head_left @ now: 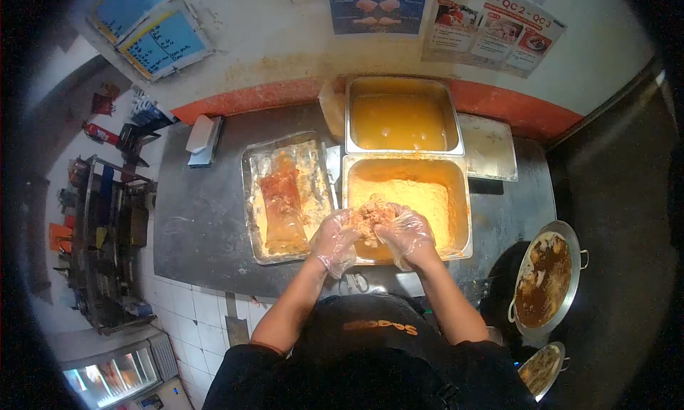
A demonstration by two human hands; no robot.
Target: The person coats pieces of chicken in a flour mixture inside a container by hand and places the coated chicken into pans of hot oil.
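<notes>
My left hand [335, 240], in a clear plastic glove, has its fingers closed around the left side of a flour-coated chicken piece [372, 218]. From the other side my right hand [406, 233], gloved the same way, grips it too. Both hands hold the lumpy piece over the near part of a deep metal pan [467, 218]. Pale orange flour [420, 193] fills much of that pan. To the left, a metal tray [251, 196] smeared with batter and flour bears a clear bag of reddish marinated meat [282, 203]; its exact contents are hard to make out.
Behind the flour stands a second deep pan [458, 125] of orange-yellow liquid. A flat metal lid [491, 146] lies right of it. A white-topped scale [204, 136] sits at the back left. Two woks of oil, the larger wok [547, 278] nearer the counter, stand at the right.
</notes>
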